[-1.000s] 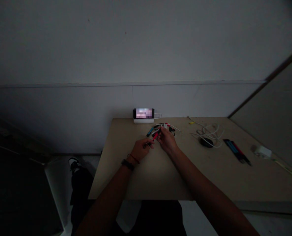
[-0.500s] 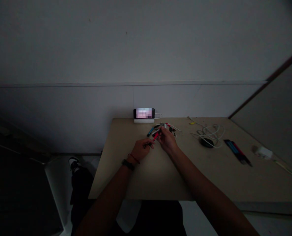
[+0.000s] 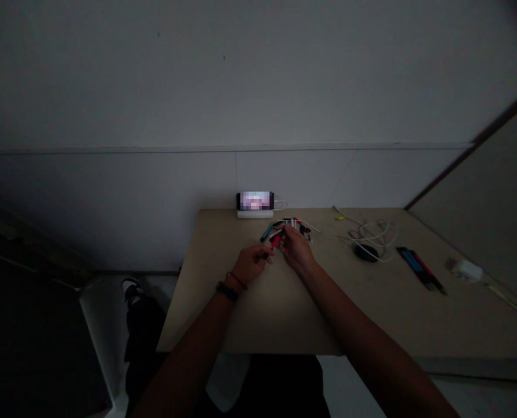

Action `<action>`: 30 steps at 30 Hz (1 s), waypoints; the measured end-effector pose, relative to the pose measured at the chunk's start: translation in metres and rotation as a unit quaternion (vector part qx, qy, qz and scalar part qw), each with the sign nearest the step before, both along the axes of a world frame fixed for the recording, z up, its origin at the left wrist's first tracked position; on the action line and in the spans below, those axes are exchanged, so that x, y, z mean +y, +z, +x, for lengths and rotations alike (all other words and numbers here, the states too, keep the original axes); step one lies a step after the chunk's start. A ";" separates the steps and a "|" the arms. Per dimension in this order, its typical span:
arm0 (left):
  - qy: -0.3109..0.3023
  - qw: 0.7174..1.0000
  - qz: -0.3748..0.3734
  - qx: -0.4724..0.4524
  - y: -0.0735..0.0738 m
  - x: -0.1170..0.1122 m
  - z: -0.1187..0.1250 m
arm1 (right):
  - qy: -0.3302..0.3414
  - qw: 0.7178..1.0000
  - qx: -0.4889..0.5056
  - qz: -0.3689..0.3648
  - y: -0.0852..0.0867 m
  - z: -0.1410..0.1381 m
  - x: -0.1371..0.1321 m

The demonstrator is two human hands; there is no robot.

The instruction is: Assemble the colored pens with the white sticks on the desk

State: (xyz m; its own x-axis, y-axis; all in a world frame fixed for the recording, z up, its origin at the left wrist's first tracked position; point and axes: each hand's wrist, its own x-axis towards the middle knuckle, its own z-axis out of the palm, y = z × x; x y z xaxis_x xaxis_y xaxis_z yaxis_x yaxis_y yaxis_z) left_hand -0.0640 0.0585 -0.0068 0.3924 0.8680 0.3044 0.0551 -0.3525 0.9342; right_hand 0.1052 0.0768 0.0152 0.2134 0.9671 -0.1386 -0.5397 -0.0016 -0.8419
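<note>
My left hand (image 3: pixel 250 263) is closed around the dark lower end of a slim red and black pen (image 3: pixel 275 241), which slants up to the right. Close beside it, my right hand (image 3: pixel 297 247) has its fingers pinched at the pen's upper end. The fingers hide part of the pen, and the dim light blurs its detail. Just beyond the hands lie a blue tube-like piece (image 3: pixel 266 233) and several small black, red and white pieces (image 3: pixel 300 224), some partly covered by my right hand.
A lit phone (image 3: pixel 255 201) stands on a white base (image 3: pixel 255 215) by the wall. To the right are a coiled white cable (image 3: pixel 376 232), a black mouse-like object (image 3: pixel 365 252), several long pens (image 3: pixel 420 269) and a white plug adapter (image 3: pixel 466 270) on the table (image 3: pixel 284 325).
</note>
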 end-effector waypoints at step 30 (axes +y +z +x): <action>-0.014 1.000 0.010 -0.008 -0.008 0.004 0.000 | 0.005 1.000 -0.010 0.008 -0.007 0.004 0.004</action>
State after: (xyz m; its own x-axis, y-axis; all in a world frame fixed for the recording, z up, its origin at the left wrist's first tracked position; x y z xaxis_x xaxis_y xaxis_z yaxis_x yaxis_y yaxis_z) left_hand -0.0637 0.0627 -0.0149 0.4116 0.8501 0.3285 0.0301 -0.3729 0.9274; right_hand 0.1097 0.0810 0.0086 0.2066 0.9713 -0.1180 -0.5223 0.0075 -0.8527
